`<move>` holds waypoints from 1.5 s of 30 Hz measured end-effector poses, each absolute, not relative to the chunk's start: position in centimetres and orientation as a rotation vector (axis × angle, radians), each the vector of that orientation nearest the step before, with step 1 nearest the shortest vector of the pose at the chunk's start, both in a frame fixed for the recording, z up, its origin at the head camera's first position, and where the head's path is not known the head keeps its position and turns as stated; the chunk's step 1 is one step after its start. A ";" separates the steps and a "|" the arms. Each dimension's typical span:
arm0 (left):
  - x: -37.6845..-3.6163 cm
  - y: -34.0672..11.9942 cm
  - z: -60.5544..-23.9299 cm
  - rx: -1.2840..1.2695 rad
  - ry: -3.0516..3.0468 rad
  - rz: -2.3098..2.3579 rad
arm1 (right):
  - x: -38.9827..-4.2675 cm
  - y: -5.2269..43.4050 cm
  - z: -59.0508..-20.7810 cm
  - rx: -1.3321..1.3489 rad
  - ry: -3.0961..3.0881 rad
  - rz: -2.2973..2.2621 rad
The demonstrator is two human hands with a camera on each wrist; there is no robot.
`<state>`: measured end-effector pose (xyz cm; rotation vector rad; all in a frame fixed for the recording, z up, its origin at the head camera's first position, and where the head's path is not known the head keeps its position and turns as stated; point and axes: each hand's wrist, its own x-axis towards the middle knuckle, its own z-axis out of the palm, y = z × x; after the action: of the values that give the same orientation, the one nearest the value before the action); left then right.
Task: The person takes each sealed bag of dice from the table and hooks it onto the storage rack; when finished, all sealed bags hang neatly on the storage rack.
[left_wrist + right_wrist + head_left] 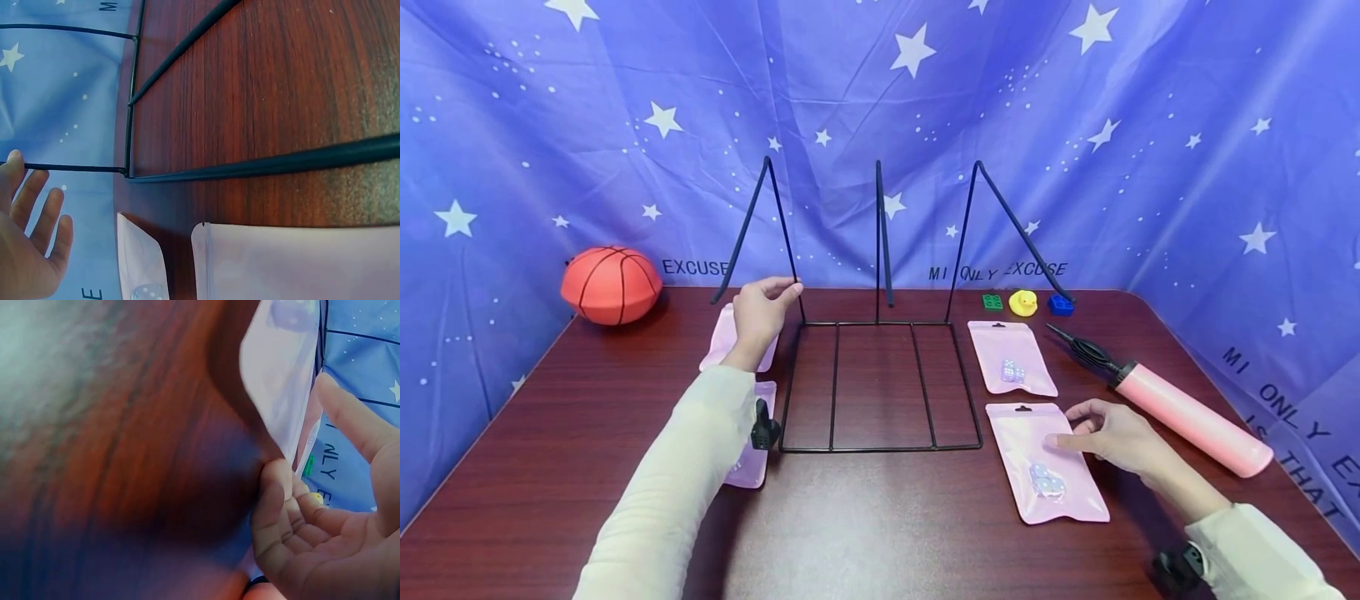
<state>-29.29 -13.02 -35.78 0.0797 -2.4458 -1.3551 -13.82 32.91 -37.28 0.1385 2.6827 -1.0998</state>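
A black wire rack [880,449] with three upright dividers stands mid-table. My left hand [767,307] reaches up to its left divider [781,217], fingertips at the wire; in the left wrist view the left hand [31,237] has straight fingers beside the rack [262,164]. My right hand [1101,429] rests on the right edge of a pink pouch [1045,462] holding small dice. In the right wrist view the right hand's [325,506] thumb tip touches that pouch's [281,375] edge, with the fingers spread loosely.
A second pink pouch [1011,358] lies behind the first. Two more pouches [722,333] [748,467] lie left of the rack. A pink pump [1187,412] lies at right, an orange ball [612,284] back left. A yellow duck [1022,302] and two toy bricks sit behind.
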 end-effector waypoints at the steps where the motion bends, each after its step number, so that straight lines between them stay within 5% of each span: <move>1: -29.3 -13.0 -35.8 0.083 -2.444 -1.357 | -13.9 32.8 -37.2 0.158 2.692 -1.078; 18: -29.5 -12.7 -35.9 0.105 -2.435 -1.340 | -14.3 32.4 -37.3 0.206 2.750 -0.947; 45: -29.5 -12.9 -35.8 0.127 -2.449 -1.340 | -13.4 35.4 -36.9 -0.161 2.482 -1.339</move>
<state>-29.48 -12.91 -35.81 0.1272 -2.4493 -1.3399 -13.42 35.39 -36.92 -0.1609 2.4820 -1.3393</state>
